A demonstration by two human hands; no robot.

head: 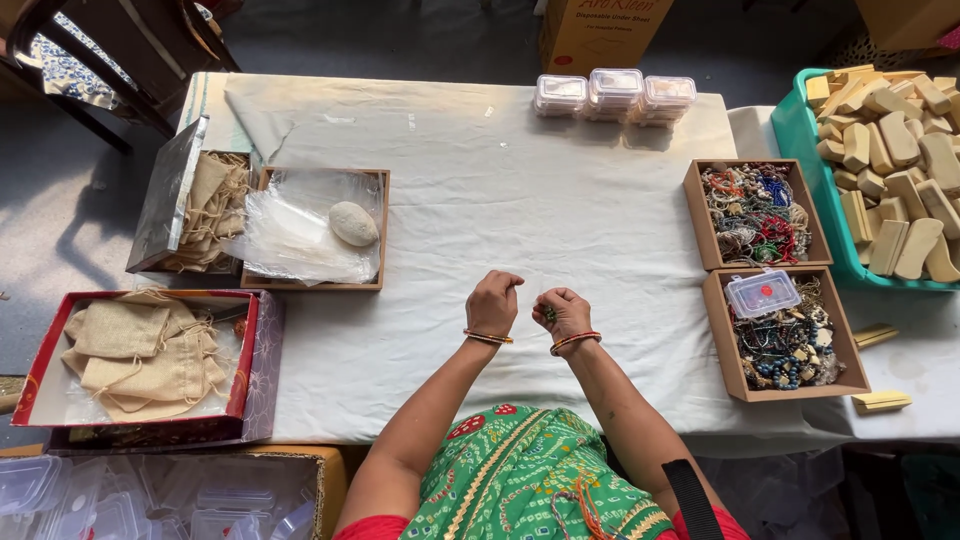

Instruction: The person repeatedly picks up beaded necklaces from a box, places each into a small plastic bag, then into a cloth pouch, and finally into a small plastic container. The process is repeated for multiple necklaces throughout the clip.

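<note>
**Both hands pinching a small beaded piece at centre of surface**

Small beaded item (549, 313), dark with greenish beads, sits between the two hands just above the white-clothed surface (500, 180), near its front edge. Too small to tell what it is. Right hand (563, 312): fingers curled together around the item. Left hand (494, 301): fingers bunched into a pinch, touching or nearly touching the right; cannot tell whether it holds a thread. Bangles on both wrists.

Nothing lies between the hands and the boxes; bare cloth all round.

Right side: two brown cardboard trays, one behind the other. Near tray (785, 345) holds dark bead strings with a small clear lidded box (762, 293) on top. Far tray (756, 213) holds mixed coloured beads and chains. Beyond them, a teal crate (800, 150) full of pale wooden blocks, cut off at the frame edge. Two loose blocks (880, 401) lie on the surface by the near tray.

Far edge: stack of clear plastic boxes (613, 93); behind it a yellow carton (600, 30), top cropped.

Left: brown tray (318, 228) with crumpled clear plastic and a pale oval stone (353, 223); silver-lidded box of drawstring pouches (205, 215); red-rimmed box (150, 355) with more beige pouches. Bottom left: clear containers (150, 500), blurred.
</note>
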